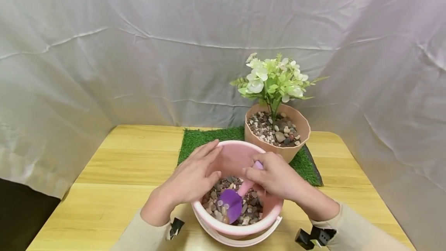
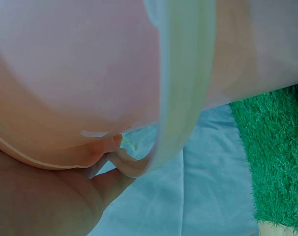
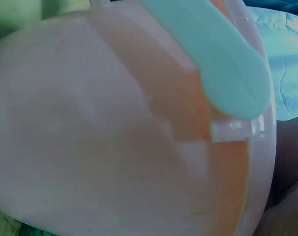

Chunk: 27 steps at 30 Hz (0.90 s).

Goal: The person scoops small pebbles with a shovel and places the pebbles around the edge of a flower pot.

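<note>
A pink bucket [image 1: 240, 229] stands at the table's front, partly filled with mixed pebbles [image 1: 211, 204]. My right hand [image 1: 275, 175] grips the pink and lilac handle of a small shovel inside it. The shovel's purple blade [image 1: 230, 202] lies tilted on the pebbles, with several light stones on it. My left hand [image 1: 193, 175] rests on the bucket's left rim, fingers stretched along it and thumb over the inside. The left wrist view shows the bucket's outer wall [image 2: 80, 64] and carrying handle [image 2: 188, 73]. In the right wrist view, the bucket hides most of the right hand [image 3: 290, 157].
Behind the bucket, a peach flowerpot [image 1: 254, 136] holds pebbles and a white-flowered plant [image 1: 275, 78]. It stands on a green turf mat [image 1: 198, 136]. The bucket's carrying handle [image 1: 244, 242] hangs down at the front. Grey cloth [image 1: 156, 69] surrounds the wooden table [image 1: 115, 196].
</note>
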### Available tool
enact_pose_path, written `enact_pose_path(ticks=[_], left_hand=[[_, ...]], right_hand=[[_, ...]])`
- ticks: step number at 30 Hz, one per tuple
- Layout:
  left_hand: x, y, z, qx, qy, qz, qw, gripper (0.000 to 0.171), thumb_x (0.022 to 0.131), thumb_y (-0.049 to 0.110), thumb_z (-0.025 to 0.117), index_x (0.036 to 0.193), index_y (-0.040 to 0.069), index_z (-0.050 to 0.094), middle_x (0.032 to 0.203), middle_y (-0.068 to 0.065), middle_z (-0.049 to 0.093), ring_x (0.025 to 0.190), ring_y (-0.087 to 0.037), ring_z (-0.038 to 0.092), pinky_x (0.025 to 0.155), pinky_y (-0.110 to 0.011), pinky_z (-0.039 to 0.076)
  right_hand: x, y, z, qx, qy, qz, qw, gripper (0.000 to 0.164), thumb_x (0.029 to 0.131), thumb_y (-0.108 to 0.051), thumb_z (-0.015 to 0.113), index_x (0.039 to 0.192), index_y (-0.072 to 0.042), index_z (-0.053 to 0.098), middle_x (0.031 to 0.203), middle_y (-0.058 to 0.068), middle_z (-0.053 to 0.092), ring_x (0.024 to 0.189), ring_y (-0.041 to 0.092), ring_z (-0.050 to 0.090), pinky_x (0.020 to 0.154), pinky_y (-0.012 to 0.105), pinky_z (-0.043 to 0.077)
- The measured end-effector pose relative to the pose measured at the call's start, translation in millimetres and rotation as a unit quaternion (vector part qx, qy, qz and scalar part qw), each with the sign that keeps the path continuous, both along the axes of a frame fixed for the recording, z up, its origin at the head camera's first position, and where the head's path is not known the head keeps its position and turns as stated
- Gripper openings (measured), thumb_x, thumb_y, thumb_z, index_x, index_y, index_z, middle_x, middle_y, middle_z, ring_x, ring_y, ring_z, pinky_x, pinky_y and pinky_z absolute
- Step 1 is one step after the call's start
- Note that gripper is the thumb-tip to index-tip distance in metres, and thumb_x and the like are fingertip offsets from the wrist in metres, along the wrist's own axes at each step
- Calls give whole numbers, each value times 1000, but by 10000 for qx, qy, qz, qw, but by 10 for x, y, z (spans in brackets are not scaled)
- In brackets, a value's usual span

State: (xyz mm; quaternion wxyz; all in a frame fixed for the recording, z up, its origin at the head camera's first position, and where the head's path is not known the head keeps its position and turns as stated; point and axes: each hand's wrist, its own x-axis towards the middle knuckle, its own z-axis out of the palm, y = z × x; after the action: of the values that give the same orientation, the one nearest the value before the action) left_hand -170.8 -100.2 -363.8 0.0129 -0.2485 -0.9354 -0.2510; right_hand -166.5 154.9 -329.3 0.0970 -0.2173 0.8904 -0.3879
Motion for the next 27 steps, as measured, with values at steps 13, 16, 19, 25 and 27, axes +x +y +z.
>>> enact_pose_path(ticks=[13,16,19,25,27], left_hand=[[-2,-6,2,-17,11,12,10000,72,102,37,61,165,14,37,177,1,22,162,-26,22,130,-56,25],[-2,-8,4,-17,22,3,10000,72,102,37,61,165,13,37,177,0,21,162,-26,22,130,-56,25],[-3,-9,1,-12,16,-6,10000,72,102,37,61,165,13,37,177,0,21,163,-26,22,131,-55,25],[-10,-9,-8,-19,34,-18,10000,72,102,38,61,165,12,38,177,0,21,162,-27,22,131,-55,25],[-14,-9,-12,-10,60,-37,10000,72,102,37,62,164,12,38,177,-1,21,162,-28,22,131,-55,24]], right_hand=[[-11,57,31,-819,-824,-256,9929,25,101,-20,67,83,-3,67,61,10,72,43,14,60,39,31,54],[-13,68,39,-1014,-1001,-323,9893,26,101,-19,66,83,0,65,63,16,72,43,14,59,40,31,54],[-11,93,47,-1120,-1033,-383,9876,24,101,-19,66,88,1,67,64,18,72,44,14,59,40,32,55],[-7,147,54,-1261,-958,-635,9853,21,100,-17,66,97,3,70,61,12,68,46,13,59,40,32,55],[-4,154,51,-1387,-999,-733,9826,21,99,-16,67,95,4,68,60,11,67,45,12,58,39,31,54]])
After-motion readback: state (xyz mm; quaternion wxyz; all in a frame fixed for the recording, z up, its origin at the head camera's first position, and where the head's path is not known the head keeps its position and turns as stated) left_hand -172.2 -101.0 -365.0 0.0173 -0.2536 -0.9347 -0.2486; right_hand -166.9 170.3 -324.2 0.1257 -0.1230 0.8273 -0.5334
